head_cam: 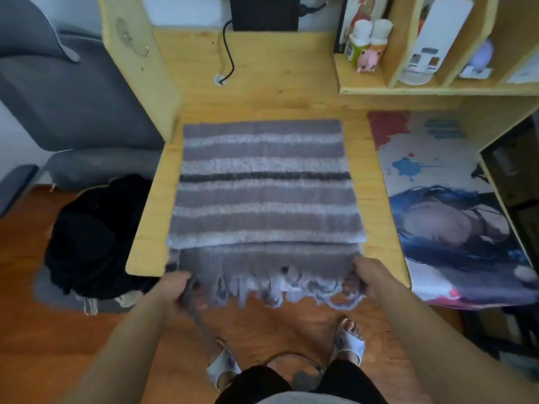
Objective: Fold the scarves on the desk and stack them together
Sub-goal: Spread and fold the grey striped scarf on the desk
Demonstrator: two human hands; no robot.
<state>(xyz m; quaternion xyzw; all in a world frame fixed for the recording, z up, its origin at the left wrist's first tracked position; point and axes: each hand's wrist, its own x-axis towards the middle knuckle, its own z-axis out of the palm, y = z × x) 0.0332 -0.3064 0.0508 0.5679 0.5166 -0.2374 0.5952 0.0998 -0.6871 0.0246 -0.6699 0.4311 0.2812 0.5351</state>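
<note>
While my left grip [178,290] and right grip [369,277] clench the scarf [264,188]'s fringe, it lies half-folded on the counter [262,80]; stacking remains.

Warm wooden floor [43,345] below, a grey chair [73,91] off to the left with a black bundle [93,237] at its foot, and pale wooden shelves [437,83] up on the right.

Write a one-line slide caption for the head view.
Both hands, left and right, grip the fringed end of a striped scarf spread flat on a wooden desk.
</note>
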